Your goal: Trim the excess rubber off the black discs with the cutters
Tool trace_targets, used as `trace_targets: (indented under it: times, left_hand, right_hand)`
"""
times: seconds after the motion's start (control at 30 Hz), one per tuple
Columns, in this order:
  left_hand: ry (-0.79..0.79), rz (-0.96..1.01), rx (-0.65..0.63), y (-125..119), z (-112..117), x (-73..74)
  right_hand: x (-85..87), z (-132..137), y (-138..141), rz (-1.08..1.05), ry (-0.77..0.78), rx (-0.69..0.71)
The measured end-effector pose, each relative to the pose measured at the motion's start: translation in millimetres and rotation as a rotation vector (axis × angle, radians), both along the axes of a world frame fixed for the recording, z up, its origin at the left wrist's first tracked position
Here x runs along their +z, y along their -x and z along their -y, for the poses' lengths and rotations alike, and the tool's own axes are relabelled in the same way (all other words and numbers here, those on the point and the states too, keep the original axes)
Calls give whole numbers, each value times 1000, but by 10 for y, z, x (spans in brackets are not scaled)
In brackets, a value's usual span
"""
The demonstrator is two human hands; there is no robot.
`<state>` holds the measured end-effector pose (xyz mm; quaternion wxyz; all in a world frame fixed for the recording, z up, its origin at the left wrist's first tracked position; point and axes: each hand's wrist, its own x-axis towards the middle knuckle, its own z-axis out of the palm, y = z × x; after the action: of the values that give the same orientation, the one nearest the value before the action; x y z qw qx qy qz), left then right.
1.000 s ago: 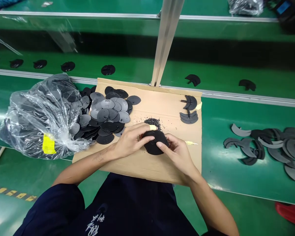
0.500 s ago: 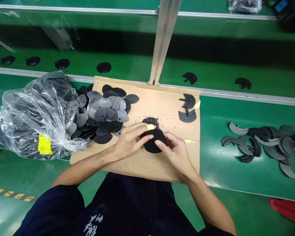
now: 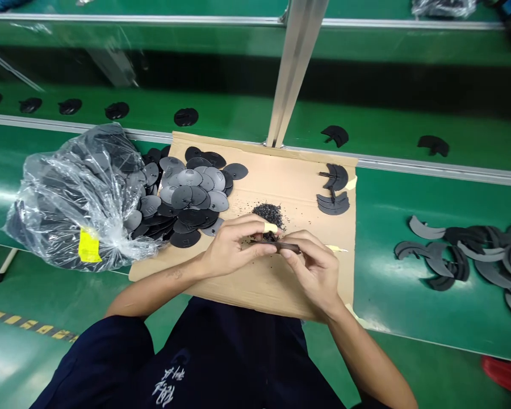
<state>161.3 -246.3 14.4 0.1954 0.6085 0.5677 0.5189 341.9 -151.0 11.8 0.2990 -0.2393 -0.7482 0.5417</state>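
Between my two hands is a thin black plastic disc (image 3: 276,245), turned nearly edge-on. My left hand (image 3: 239,243) pinches its left side; yellow tape wraps one fingertip. My right hand (image 3: 313,261) grips the right side with thumb and fingers. Just beyond the disc lies a pile of tiny black bits (image 3: 269,215) on the brown cardboard sheet (image 3: 238,289). A yellow-handled pointed tool (image 3: 337,249) lies right of my right hand. Fingers hide much of the disc's face.
Left on the cardboard is a heap of black oval discs (image 3: 191,199), beside a clear plastic bag (image 3: 76,199) full of more. Curved black pieces (image 3: 333,201) lie at the cardboard's right; others (image 3: 447,250) cover the green bench further right. A metal post (image 3: 296,74) rises behind.
The disc has tipped from showing its broad face to nearly edge-on, still between both hands. The camera view has shifted slightly left, so the scene appears further right.
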Motion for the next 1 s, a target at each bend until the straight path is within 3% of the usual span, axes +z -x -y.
trace_targets:
  times: [0.23,0.4,0.57,0.73,0.87,1.0]
  left_hand:
    - [-124,-66,-61,-41,1,95]
    - [-254,-97,-45,-57,-14,79]
    - [-213,-136,-106,-40,0,57]
    - [-240,-136,-77,-15,16,67]
    - [-203,-139,-156,8,11,63]
    - [-233,-134,-115,4,29,50]
  right_hand:
    - [-76,14,1,-76,-135,8]
    - [-101,0,-9,-154,-184,36]
    - [-99,-12,-44,-150,-201,71]
    - [-99,-26,-60,-153,-182,117]
    - [-110,-26,-67,-154,-187,114]
    - [-114,-15,-81,-162,-188,142]
